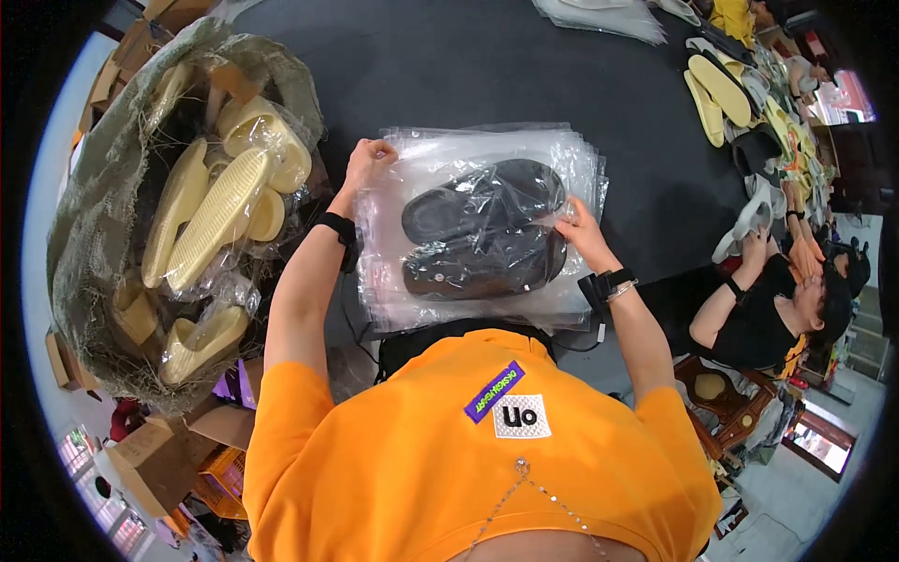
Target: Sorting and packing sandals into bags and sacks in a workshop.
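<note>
In front of me a pair of black slippers (482, 225) lies inside a clear plastic bag, one slipper beyond the other. Under it is a stack of clear plastic bags (375, 290) on the dark table. My left hand (370, 161) pinches the bag's upper left corner between thumb and fingers. On the other side, my right hand (582, 232) grips the plastic at the bag's right edge, beside the slippers' right ends.
To my left stands a large woven sack (89, 244) with bagged yellow slippers (220, 220). More bags (604, 19) lie at the table's far edge. Several loose slippers (726, 89) line the right side, where a co-worker in black (768, 304) handles a grey slipper (746, 221).
</note>
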The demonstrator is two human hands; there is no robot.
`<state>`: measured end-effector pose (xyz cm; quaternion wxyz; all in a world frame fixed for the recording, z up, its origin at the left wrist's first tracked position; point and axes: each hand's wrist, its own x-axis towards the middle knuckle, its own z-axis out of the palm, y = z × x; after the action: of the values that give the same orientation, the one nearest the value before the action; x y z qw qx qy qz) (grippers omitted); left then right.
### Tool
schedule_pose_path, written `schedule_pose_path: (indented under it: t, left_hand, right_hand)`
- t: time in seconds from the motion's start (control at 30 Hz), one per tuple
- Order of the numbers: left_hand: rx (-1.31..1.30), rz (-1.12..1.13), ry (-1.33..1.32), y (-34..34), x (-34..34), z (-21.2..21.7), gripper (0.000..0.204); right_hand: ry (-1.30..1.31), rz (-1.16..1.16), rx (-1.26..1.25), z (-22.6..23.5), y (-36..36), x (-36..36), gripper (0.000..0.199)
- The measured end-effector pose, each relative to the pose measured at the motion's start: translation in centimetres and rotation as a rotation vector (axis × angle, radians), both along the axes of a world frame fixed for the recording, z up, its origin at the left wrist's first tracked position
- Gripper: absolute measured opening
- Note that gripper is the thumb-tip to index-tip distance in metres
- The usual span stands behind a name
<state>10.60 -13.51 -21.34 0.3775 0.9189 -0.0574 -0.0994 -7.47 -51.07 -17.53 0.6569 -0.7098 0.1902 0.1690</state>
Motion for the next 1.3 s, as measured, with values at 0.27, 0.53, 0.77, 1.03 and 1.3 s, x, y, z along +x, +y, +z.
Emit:
schedule_pose_path:
  t: [0.27, 0.53, 0.77, 1.03, 1.3]
  left_hand:
    - [0.247, -0.376, -0.563, -3.5, 1.0, 1.7, 0.029]
    - [0.336, -0.199, -0.429, -1.1, -3.9, -1.1, 0.012]
    - [0.360, -0.062, -0.834, 0.7, -4.3, 3.7, 0.028]
    - [0.069, -0.051, -0.462, 7.2, -16.6, 6.0, 0.021]
    - [0.179, -0.654, -0.527, -3.1, -15.3, 6.3, 0.045]
  right_hand:
    - [0.075, -0.031, -0.119, -0.9, -0.1, -0.2, 0.056]
    - [0.004, -0.030, -0.049, -2.9, 0.5, -0.2, 0.057]
    - [0.053, 0.025, -0.032, -2.4, 0.1, 0.8, 0.057]
    - [0.023, -0.127, -0.008, -2.1, -1.6, -1.5, 0.035]
    - [0.109, -0.206, 0.255, -3.0, -1.9, -0.5, 0.015]
